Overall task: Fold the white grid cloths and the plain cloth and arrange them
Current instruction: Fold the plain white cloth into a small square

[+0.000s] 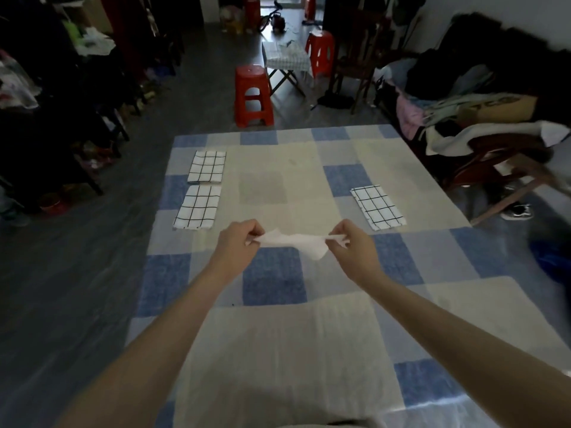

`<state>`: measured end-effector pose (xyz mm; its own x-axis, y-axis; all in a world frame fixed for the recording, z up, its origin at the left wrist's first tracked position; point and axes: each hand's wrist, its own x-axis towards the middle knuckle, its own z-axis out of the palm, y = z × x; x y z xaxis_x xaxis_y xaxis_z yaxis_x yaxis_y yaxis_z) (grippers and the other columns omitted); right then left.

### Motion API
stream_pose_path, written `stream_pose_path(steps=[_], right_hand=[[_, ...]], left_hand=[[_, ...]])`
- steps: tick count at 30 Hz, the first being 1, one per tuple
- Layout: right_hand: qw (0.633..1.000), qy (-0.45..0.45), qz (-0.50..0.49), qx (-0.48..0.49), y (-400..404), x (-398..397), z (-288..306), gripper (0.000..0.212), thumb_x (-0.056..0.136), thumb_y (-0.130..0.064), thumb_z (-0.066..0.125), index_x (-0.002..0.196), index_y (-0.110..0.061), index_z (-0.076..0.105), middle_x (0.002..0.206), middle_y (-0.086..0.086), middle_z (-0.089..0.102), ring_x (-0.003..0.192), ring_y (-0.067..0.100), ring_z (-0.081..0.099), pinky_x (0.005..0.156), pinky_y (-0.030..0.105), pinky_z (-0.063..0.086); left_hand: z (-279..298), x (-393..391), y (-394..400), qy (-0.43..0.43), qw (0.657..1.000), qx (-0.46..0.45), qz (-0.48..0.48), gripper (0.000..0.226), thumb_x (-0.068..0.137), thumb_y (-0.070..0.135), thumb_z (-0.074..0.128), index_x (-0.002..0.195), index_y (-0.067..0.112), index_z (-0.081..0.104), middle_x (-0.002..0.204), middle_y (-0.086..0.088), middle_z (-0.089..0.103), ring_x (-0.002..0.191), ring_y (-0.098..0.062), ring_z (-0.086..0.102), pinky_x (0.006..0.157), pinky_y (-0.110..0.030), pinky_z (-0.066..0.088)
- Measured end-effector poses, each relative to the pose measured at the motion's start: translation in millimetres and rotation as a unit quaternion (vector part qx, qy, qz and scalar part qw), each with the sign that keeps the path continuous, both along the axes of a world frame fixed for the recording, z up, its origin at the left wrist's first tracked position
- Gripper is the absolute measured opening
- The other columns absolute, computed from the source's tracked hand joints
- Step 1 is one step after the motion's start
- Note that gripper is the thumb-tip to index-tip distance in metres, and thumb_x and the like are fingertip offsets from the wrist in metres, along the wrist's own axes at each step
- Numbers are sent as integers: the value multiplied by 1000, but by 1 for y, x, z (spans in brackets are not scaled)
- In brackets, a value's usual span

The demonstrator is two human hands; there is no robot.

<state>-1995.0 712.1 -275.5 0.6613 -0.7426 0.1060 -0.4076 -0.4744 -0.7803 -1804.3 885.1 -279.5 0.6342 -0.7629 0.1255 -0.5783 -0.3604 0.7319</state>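
Head view: plain cloth (pixel 298 240) stretched in the air between both hands, above checked sheet (pixel 278 319).
Left hand (pixel 239 239) and right hand (pixel 350 242) each closed, pinching one end. Two folded grid cloths (pixel 206 167) (pixel 197 206) lying far left, a third (pixel 377 206) far right, flat on sheet.

Before me lies a blue-checked sheet (pixel 275 282); beyond it a red stool (pixel 252 95), and clothes heaped on a chair (pixel 482 118).
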Motion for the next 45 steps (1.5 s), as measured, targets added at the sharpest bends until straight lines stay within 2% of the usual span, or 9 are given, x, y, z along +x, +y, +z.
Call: stream_pose_path(steps=[5,10,19,22,27,29,33,36,45], right_hand=[[985,73,108,-111,6,-63,-48,28,68,-1,75,82,-20,57,94,-3,55,94,19,51,76,29,39],[941,284,154,-102,20,-117,-109,21,69,-20,71,87,-26,62,103,-2,55,100,25,54,77,35,42],[951,251,135,-122,14,-114,-120,38,59,5,61,89,-19,64,98,1,59,90,29,60,69,40,48],[949,206,177,-158,24,-88,-121,43,75,-7,59,117,-16,59,123,5,58,106,28,58,81,39,52],[882,284,302,-225,35,-61,-137,58,101,-43,27,154,-27,10,161,-3,2,148,14,5,119,39,7],[852,325,312,-265,25,-62,-147,58,99,-50,24,154,-31,13,161,-1,13,147,20,15,115,52,8],[875,390,173,-230,-4,-61,-146,58,97,-53,26,150,-30,26,158,1,26,144,23,27,112,60,7],[897,366,141,-206,-16,-41,-132,52,97,-40,37,144,-17,37,153,7,33,138,25,34,111,55,23],[904,346,210,-135,-34,0,-119,43,89,-30,60,129,-22,50,122,3,50,115,23,45,89,33,41]], left_hand=[[-56,-32,14,-118,979,80,-145,44,59,-8,56,83,29,52,80,3,60,77,-20,50,66,-36,44],[-113,-72,54,-117,902,333,-247,67,73,-7,52,132,23,43,131,0,43,118,-24,40,80,-32,31],[-125,-89,46,-120,950,161,-238,36,89,21,41,116,18,64,128,-3,56,115,-20,51,92,-37,47],[-133,-103,48,-149,927,214,-271,48,96,36,28,137,23,49,158,-1,26,145,-19,24,118,-44,21],[-127,-107,66,-145,896,289,-305,68,95,54,-5,152,30,24,159,7,0,146,-12,-4,116,-39,-6],[-119,-103,75,-118,891,309,-312,78,88,61,-11,153,32,21,157,12,-5,144,-5,-8,115,-33,-7],[-106,-86,88,-126,917,256,-279,59,98,53,12,110,25,63,121,5,63,107,-13,54,100,-32,35],[-111,-70,74,-139,948,209,-195,41,98,42,24,95,23,60,93,5,61,85,-13,53,80,-27,38],[-119,-34,-12,-73,942,326,-35,58,84,48,64,133,24,43,141,2,32,130,-23,30,103,-35,30]])
